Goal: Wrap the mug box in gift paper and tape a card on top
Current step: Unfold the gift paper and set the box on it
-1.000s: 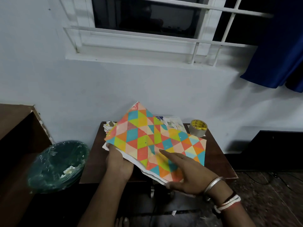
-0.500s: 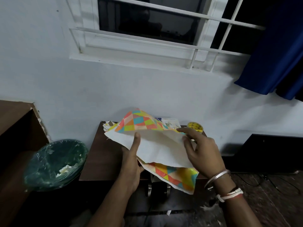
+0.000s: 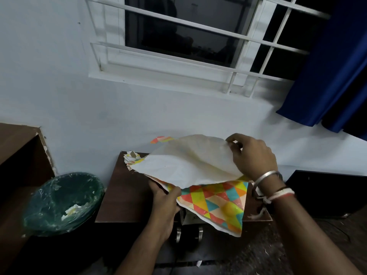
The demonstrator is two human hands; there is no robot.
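Lifted higher than a moment ago, the multicoloured triangle-patterned gift paper shows its white underside, pinched by right grip above and left grip beneath, over the brown wooden desk.

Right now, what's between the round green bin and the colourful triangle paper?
Bare dark brown wooden table, then the left hand gripping that paper, in the head view.

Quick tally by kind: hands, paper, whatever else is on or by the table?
Hands: 2 (left hand, right hand)
Gift paper: 1
Scrap pile: 1
Table: 1
Bin: 1
Total: 6
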